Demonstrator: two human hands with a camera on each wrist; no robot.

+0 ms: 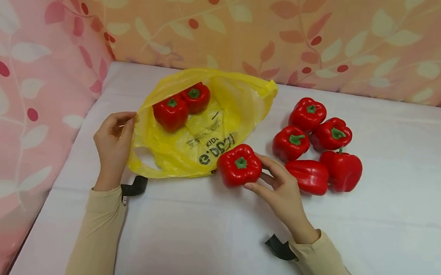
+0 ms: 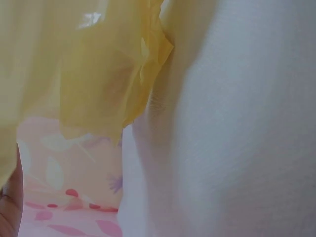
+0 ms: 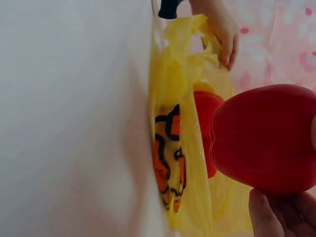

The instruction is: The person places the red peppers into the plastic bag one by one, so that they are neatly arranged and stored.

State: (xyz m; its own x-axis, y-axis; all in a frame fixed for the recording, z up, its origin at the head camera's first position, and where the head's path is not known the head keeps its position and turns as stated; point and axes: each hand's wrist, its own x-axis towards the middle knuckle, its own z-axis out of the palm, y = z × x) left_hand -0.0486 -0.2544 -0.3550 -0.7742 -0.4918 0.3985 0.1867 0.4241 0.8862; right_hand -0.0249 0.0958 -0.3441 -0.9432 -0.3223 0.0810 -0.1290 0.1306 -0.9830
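My left hand (image 1: 114, 142) pinches the left rim of a yellow plastic bag (image 1: 243, 96), whose mouth gapes toward me. Inside lie two red bell peppers, the nearer bell pepper (image 1: 171, 115) and one behind it (image 1: 197, 97). Between thumb and fingers, my right hand (image 1: 280, 187) holds another red bell pepper (image 1: 239, 165) at the bag's front right edge, its green stem facing up. In the right wrist view, this held pepper (image 3: 266, 140) appears in front of the bag (image 3: 170, 79). Yellow plastic (image 2: 98, 64) fills the upper left of the left wrist view.
Several more red bell peppers are clustered right of the bag, among them a stem-up pepper (image 1: 291, 143) and one lying on its side (image 1: 307, 176). A white cloth (image 1: 196, 243) covers the table. Floral fabric (image 1: 252, 32) hangs behind and on the left.
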